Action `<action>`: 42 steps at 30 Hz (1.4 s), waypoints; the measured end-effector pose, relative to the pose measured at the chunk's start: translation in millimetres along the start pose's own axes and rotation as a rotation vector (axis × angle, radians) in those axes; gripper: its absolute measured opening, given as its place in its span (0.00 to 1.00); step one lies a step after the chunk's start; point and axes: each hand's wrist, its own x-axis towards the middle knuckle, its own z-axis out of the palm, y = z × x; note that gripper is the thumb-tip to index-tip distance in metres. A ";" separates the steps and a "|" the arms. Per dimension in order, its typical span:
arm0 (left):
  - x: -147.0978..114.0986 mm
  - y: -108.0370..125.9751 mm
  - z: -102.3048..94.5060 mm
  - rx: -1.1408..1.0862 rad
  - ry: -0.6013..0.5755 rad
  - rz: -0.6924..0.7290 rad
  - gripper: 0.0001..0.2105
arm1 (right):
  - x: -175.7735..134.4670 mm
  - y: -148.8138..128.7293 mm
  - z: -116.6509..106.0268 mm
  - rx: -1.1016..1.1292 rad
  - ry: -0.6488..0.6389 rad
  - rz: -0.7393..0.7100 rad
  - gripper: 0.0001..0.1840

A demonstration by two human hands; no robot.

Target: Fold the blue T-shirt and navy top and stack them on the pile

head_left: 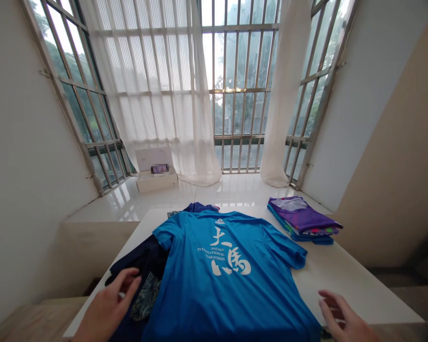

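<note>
A blue T-shirt [271, 285] with white lettering lies spread out on the white table [356, 289], its collar toward the window and its lower part running out of view at the bottom. My left hand [109, 304] is over the dark clothes [142, 256] at the shirt's left, fingers curved and apart, holding nothing. To the right of the shirt's lower edge, my right hand [342, 316] hovers with its fingers loosely bent and nothing in them. Part of a patterned grey-blue cloth [146, 297] shows beside my left hand, under the shirt's edge.
A folded stack of clothes with a purple shirt [306, 213] on top sits at the table's far right. An open white box [157, 180] stands on the window ledge [231, 187]. White curtains [157, 95] hang before a barred window [240, 71].
</note>
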 end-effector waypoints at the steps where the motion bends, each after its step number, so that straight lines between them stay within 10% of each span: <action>1: 22.4 12.4 2.0 0.032 -0.024 0.024 0.20 | 13.7 -13.0 0.0 -0.035 -0.004 -0.019 0.23; 8: 109.4 65.2 34.9 0.404 -0.090 0.001 0.32 | 67.3 -48.1 18.7 -0.322 -0.136 -0.047 0.38; 17: 106.9 80.6 34.3 0.634 -0.013 0.359 0.15 | 72.7 -45.8 30.0 -0.362 -0.156 -0.177 0.21; 24: 105.3 72.9 0.2 0.519 0.149 0.268 0.16 | 76.0 -43.1 8.3 -0.403 0.047 -0.144 0.23; 32: 82.4 82.4 -25.8 0.672 -0.084 0.300 0.17 | 102.4 -35.9 -15.1 -0.425 -0.026 -0.202 0.19; 38: 102.8 153.0 38.2 0.542 -0.146 0.576 0.18 | 109.4 -122.0 39.9 -0.261 -0.194 -0.501 0.27; 42: 137.0 156.0 105.7 0.593 -0.371 0.508 0.24 | 112.4 -141.2 98.7 -0.489 -0.413 -0.375 0.35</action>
